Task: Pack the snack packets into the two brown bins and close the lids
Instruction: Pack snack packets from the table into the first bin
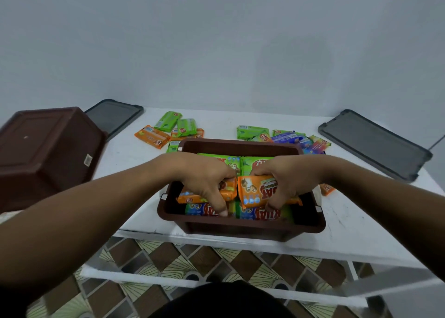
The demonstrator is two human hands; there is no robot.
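Head view. The open bin (pixel 240 229) is seen at the near edge of the table (pixel 342 219), long axis left to right, partly filled. One orange packet (pixel 230 190) is gripped by the left hand (pixel 204 180) and another (pixel 252 191) by the right hand (pixel 289 180), both inside the bin, long axes left to right, print inverted.

Progress is judged under half. Loose packets (pixel 166 126) remain behind, the second bin (pixel 48 153) lies overturned, and both lids (pixel 375 144) are off.
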